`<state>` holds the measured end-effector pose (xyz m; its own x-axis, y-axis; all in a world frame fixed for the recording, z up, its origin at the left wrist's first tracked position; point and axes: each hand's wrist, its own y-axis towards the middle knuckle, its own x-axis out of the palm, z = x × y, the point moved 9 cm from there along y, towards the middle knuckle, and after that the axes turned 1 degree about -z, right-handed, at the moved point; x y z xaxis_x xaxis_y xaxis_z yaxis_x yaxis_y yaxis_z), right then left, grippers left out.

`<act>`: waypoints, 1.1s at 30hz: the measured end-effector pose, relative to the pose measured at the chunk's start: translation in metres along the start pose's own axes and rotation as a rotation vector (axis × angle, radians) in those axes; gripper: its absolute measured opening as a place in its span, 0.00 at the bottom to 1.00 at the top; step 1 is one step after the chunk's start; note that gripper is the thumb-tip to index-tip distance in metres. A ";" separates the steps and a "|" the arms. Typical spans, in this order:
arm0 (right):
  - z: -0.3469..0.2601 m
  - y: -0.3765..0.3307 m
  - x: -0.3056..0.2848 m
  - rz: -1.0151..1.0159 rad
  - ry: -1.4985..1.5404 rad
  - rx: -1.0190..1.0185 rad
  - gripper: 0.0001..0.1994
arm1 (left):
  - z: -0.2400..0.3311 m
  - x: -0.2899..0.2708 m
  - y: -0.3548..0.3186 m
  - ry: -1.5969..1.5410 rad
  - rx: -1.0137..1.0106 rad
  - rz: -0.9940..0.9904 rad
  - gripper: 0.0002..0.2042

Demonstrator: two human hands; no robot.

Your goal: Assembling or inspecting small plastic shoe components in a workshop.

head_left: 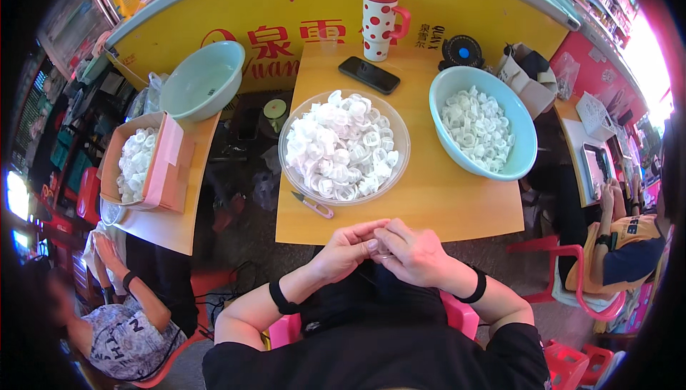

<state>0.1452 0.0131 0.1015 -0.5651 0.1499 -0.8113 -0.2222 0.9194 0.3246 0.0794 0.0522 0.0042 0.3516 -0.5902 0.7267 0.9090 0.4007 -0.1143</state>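
Note:
Both hands meet just off the near edge of the wooden table (457, 211), fingers closed together. My left hand (346, 253) pinches a small clear plastic ring-like piece (381, 253), and my right hand (418, 254) grips it from the other side; fingers partly hide it. Straight ahead, a clear round bowl (404, 165) is heaped with translucent white plastic ring pieces (339, 140). A small pink-handled cutting tool (314, 206) lies between that bowl and my left hand. To the right, a light blue basin (524, 136) holds similar white pieces (477, 126).
Behind the bowl are a black phone (369, 76), a red-dotted tumbler (379, 24) and a round black device (463, 53). On the left table stand a cardboard box (161, 168) of white pieces and a pale green basin (204, 79). People sit at both sides.

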 end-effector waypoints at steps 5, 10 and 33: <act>0.054 0.017 -0.089 0.227 -0.171 0.121 0.12 | 0.010 -0.027 0.008 0.195 0.052 -0.039 0.21; 0.108 0.042 -0.149 0.434 -0.327 0.413 0.17 | 0.003 -0.049 0.012 0.276 0.133 0.104 0.19; 0.107 0.118 -0.009 -0.110 -0.406 0.323 0.15 | -0.006 -0.056 0.012 0.374 0.186 0.105 0.17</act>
<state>0.2094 0.1591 0.0948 -0.1844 0.1164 -0.9759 0.0297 0.9932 0.1128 0.0721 0.0855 -0.0420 0.5278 -0.7392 0.4183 0.8204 0.5711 -0.0259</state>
